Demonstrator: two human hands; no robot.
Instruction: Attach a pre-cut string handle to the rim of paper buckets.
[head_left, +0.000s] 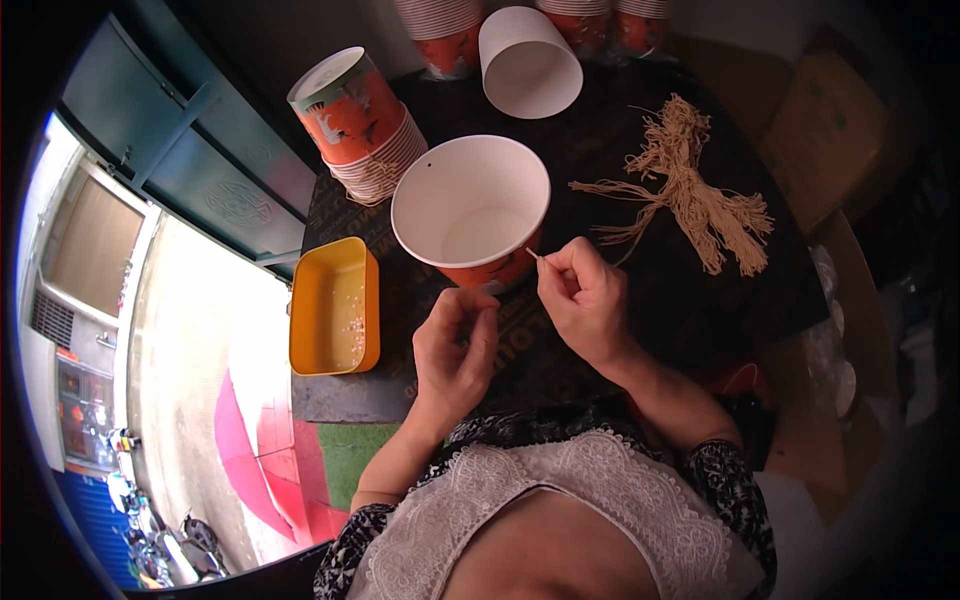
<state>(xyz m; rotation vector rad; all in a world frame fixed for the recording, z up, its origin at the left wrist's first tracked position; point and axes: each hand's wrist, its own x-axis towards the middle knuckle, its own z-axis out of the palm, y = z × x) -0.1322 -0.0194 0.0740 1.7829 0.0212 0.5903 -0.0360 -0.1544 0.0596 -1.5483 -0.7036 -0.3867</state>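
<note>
A white-lined paper bucket point(497, 172) with an orange-red printed outside stands upright in front of me, with a small dark hole near its far-left rim. My right hand point(592, 302) is at its near-right rim, thumb and forefinger pinched on a short pale cord point(532, 253) whose tip sticks out toward the bucket. Just below the near rim is my left hand point(455, 350), its fingers curled and thumb pressed to the fingertips. What they hold, if anything, I cannot make out. Right of the bucket lies a loose bundle of beige cords point(690, 195).
A yellow tub point(371, 315) with small pale bits inside sits on the dark table point(540, 350) at left. Behind it stands an upturned bucket stack point(350, 125) with cords hanging on it. Another white bucket point(530, 65) lies tipped at the back, near more stacks point(445, 40).
</note>
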